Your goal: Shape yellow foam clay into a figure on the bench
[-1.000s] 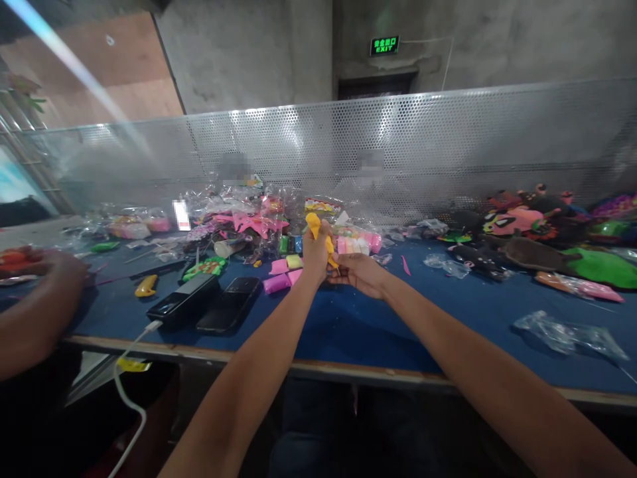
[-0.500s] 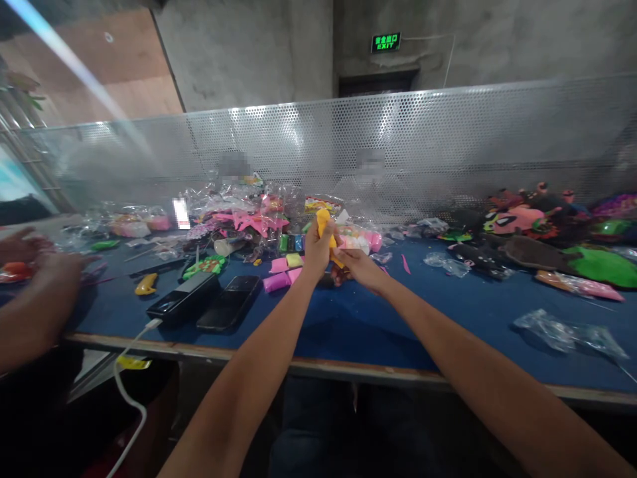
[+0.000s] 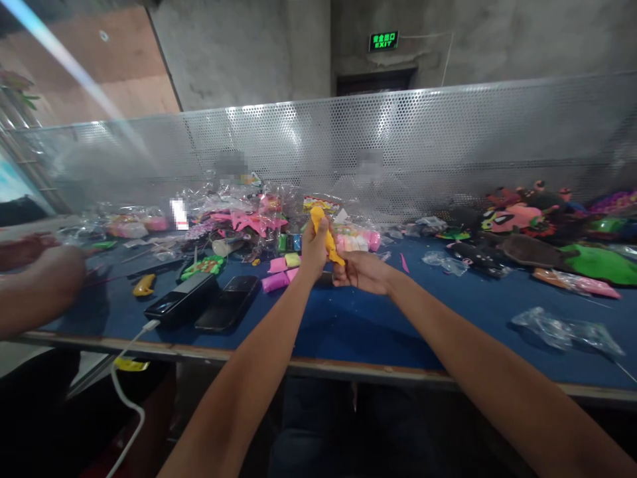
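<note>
My left hand (image 3: 314, 249) is closed around a soft yellow piece of modelling clay (image 3: 326, 234), its thumb pressed on the front. The clay is stretched long, slanting from upper left to lower right. At its lower end, the fingers of my right hand (image 3: 359, 271) pinch the yellow tip. Just left of my left hand lie pink, purple and yellow clay packs (image 3: 281, 274). Behind the hands are pale clay packs (image 3: 357, 240) in clear wrapping.
A black phone (image 3: 227, 303) and a black power bank (image 3: 182, 297) with a white cable lie front left. A co-worker's hands (image 3: 40, 272) are at far left. Clear plastic wrap (image 3: 567, 330) and dark clay figures (image 3: 517, 226) lie right. A perforated metal screen (image 3: 298, 133) stands behind.
My right hand has turned and dropped slightly at the clay's lower end, and more of the yellow clay shows between the hands. The co-worker's hands have shifted too.
</note>
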A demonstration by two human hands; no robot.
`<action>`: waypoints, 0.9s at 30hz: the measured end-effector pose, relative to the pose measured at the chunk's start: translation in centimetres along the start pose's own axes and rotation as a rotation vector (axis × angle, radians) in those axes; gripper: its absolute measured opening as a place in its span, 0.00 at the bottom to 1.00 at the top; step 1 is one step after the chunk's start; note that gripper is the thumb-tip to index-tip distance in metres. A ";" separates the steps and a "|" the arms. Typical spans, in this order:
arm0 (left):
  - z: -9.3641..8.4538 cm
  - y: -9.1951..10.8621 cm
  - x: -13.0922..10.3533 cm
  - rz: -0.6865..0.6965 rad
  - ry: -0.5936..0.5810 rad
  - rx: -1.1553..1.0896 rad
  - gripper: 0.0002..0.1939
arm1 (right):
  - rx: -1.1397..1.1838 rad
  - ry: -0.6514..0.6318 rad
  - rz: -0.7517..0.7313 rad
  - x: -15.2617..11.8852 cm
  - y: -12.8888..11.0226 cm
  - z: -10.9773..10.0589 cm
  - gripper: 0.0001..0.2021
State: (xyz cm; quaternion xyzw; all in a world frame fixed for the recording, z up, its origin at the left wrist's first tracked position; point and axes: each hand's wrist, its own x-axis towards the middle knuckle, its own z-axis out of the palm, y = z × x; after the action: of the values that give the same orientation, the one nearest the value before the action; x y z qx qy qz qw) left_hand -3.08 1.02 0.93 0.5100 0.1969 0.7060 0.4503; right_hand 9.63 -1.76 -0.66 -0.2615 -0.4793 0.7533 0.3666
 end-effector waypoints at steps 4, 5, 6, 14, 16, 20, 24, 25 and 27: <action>0.1 0.4 0.0 -0.054 0.039 -0.037 0.18 | 0.021 0.053 -0.046 0.1 0.2 0.0 0.07; 0.1 0.4 0.0 -0.064 0.054 -0.031 0.18 | 0.007 0.075 -0.060 0.1 0.2 0.1 0.06; 0.0 0.4 0.1 -0.064 0.064 -0.023 0.18 | -0.026 0.096 -0.076 0.2 0.3 0.2 0.06; -0.5 -0.5 0.7 0.069 0.073 0.098 0.16 | -0.904 0.338 -0.495 1.1 0.3 -0.3 0.13; -0.6 -0.7 0.7 0.068 0.067 0.107 0.16 | -1.048 0.358 -0.518 1.2 0.3 -0.6 0.14; -0.7 -1.2 0.8 0.092 0.051 0.108 0.14 | -1.245 0.393 -0.528 0.9 0.1 -0.6 0.12; -0.7 -1.9 0.8 0.106 0.023 0.105 0.13 | -1.333 0.449 -0.541 0.3 -0.2 -0.3 0.10; -0.7 -2.0 0.8 0.101 0.020 0.097 0.13 | -1.310 0.440 -0.531 0.3 -0.2 -0.3 0.12; -0.8 -2.2 0.8 0.090 0.013 0.077 0.13 | -1.225 0.412 -0.510 0.4 -0.3 -0.4 0.15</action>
State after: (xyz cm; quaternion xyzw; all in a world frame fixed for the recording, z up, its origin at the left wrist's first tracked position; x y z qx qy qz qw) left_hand -2.91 2.94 -0.54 0.5305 0.2037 0.7208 0.3969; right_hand 9.80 -1.17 -0.59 -0.4382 -0.7853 0.1727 0.4019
